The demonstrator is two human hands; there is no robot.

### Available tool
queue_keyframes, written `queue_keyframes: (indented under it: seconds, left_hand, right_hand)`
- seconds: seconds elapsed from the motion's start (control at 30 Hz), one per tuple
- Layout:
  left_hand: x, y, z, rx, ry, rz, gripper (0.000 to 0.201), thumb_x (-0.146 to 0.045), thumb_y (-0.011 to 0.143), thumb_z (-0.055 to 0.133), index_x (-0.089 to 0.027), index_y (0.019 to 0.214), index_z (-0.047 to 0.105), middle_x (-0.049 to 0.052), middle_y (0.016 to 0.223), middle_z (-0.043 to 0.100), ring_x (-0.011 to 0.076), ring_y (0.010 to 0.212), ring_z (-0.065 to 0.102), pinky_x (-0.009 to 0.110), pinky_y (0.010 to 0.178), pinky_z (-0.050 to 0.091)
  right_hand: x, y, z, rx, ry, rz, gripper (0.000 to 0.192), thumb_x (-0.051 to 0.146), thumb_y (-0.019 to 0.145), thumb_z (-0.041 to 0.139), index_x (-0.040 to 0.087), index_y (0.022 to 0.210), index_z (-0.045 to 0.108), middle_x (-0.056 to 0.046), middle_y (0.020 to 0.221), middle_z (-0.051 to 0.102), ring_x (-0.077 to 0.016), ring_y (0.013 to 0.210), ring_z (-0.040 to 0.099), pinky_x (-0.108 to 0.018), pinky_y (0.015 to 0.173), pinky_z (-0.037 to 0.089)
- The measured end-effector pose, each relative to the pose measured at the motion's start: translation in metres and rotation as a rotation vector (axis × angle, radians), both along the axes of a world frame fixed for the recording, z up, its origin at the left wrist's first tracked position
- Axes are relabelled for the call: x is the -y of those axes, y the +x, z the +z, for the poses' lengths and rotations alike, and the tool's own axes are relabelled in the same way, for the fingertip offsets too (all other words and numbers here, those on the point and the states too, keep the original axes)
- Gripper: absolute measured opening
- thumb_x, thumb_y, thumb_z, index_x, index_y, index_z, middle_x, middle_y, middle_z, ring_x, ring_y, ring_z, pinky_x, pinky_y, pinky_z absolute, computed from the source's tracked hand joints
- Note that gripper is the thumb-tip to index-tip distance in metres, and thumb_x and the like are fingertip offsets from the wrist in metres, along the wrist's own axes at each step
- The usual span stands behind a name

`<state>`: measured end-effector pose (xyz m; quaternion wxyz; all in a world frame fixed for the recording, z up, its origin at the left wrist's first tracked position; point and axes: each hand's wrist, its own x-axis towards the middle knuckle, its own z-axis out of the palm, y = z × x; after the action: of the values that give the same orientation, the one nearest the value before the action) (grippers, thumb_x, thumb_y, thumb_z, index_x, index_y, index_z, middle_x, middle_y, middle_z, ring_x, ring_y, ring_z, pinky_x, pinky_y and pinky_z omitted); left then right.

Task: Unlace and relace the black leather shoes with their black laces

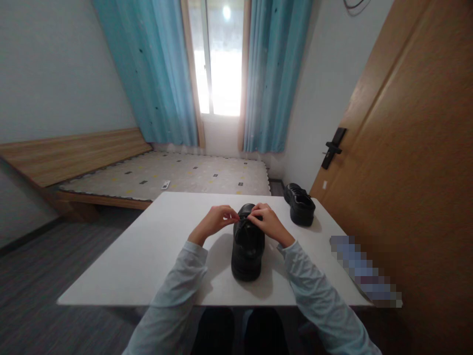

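two black shoes on the counter [148, 256]. near shoe [247, 249] at the middle, heel toward the person, toe pointing to the window [218, 59]. second shoe [300, 203] at the far right corner, well apart from the first. two hands, both at the near shoe's lace area: left hand [217, 219] with fingers pinched narrow on what looks like a lace end; right hand [266, 220] curled over the top of the shoe, fingertips pinched on the lace too. lace itself too small to make out clearly.

counter white, flat, rectangular, matte. room small: grey floor, pale walls, wooden door [414, 162] at right with a dark handle, low wooden bed [166, 175] with patterned mattress, two teal curtains flanking the window.

shoes chunky-soled, smooth, slightly glossy. sleeves pale blue, soft cloth.
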<state>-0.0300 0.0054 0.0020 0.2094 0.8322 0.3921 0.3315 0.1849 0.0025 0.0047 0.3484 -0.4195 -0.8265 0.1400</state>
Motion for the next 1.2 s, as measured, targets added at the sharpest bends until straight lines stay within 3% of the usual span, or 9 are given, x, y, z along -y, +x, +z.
queue_keyframes:
  seconds: [0.17, 0.37, 0.83, 1.2]
  left_hand:
    - [0.002, 0.005, 0.002, 0.024, -0.047, 0.014, 0.012, -0.027, 0.076, 0.065, -0.018, 0.080, 0.071, 0.002, 0.077, 0.070, 0.0128, 0.070, 0.062, 0.023, 0.069, 0.048]
    - [0.002, 0.007, 0.002, -0.011, -0.061, 0.075, 0.020, -0.037, 0.074, 0.068, -0.017, 0.076, 0.072, 0.002, 0.070, 0.071, 0.0130, 0.063, 0.062, 0.021, 0.062, 0.044]
    - [0.000, 0.008, -0.001, 0.002, -0.170, 0.036, 0.021, -0.034, 0.076, 0.062, -0.015, 0.078, 0.073, 0.004, 0.071, 0.071, 0.0137, 0.065, 0.062, 0.022, 0.063, 0.045]
    - [-0.001, 0.011, -0.006, 0.025, -0.199, 0.083, 0.025, -0.037, 0.074, 0.062, -0.014, 0.077, 0.072, 0.004, 0.069, 0.069, 0.0142, 0.065, 0.060, 0.023, 0.062, 0.044]
  right_hand:
    - [0.000, -0.001, 0.002, 0.015, -0.028, -0.005, 0.016, 0.020, 0.083, 0.060, 0.016, 0.072, 0.071, -0.007, 0.086, 0.062, -0.0193, 0.088, 0.052, -0.035, 0.085, 0.039]
    - [0.001, -0.004, 0.002, 0.018, -0.054, -0.055, 0.014, 0.019, 0.081, 0.062, 0.015, 0.074, 0.073, -0.008, 0.086, 0.063, -0.0202, 0.089, 0.053, -0.035, 0.085, 0.039]
    - [0.002, -0.007, 0.005, 0.071, -0.079, -0.079, 0.010, 0.019, 0.077, 0.065, 0.016, 0.076, 0.075, -0.009, 0.088, 0.065, -0.0211, 0.091, 0.055, -0.036, 0.086, 0.040]
    - [-0.008, -0.007, 0.007, 0.111, -0.117, -0.006, 0.012, 0.011, 0.069, 0.067, 0.017, 0.075, 0.076, -0.007, 0.081, 0.067, -0.0185, 0.083, 0.060, -0.030, 0.080, 0.045]
